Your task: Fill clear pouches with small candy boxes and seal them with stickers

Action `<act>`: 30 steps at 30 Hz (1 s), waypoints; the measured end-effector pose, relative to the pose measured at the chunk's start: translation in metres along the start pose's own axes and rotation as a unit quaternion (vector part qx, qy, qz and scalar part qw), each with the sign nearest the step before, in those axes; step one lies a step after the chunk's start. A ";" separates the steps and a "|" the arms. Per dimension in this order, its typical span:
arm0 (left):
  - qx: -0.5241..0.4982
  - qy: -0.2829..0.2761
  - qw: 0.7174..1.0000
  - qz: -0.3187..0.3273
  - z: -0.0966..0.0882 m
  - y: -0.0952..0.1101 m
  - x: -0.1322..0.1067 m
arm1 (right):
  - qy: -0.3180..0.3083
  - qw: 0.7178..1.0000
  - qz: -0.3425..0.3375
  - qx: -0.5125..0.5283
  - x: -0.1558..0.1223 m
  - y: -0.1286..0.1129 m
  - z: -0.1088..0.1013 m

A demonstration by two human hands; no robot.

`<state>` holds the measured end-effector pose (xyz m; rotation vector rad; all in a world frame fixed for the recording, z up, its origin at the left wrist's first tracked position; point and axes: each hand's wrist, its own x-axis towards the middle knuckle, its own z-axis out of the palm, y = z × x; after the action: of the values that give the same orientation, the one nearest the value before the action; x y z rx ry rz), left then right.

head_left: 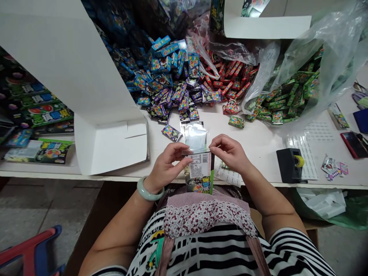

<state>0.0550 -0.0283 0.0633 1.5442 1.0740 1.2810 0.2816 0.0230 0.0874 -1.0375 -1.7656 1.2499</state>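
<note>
My left hand [167,165] and my right hand [230,152] both pinch the top of a clear plastic bag [196,138] at the table's near edge, fingers closed. The bag stands upright against my body and holds a printed candy box [200,172] with a white label on its face. A pale green bangle [148,191] sits on my left wrist. Small candy packs lie just beyond the bag, a purple pack [171,132] to the left and a green pack [236,122] to the right.
Heaps of blue candy packs [165,65], red candy packs [230,74] and a plastic sack of green candy packs [290,96] fill the back. An open white carton [86,96] stands left, a black tape dispenser [289,165] right, a phone [355,145] far right.
</note>
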 end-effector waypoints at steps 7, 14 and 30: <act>0.021 -0.006 0.999 0.037 -0.002 -0.004 0.002 | -0.070 0.992 -0.085 -0.066 0.001 -0.004 -0.010; 0.011 0.168 0.985 -0.031 -0.015 -0.030 -0.001 | 0.124 0.972 0.070 -0.185 -0.022 0.065 -0.074; -0.006 0.124 0.988 -0.097 0.003 -0.049 0.010 | 0.084 0.912 0.240 -0.322 -0.043 0.126 -0.066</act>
<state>0.0538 -0.0055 0.0187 1.2588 1.3352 1.3637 0.3830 0.0348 -0.0206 -1.9890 -1.8897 0.7948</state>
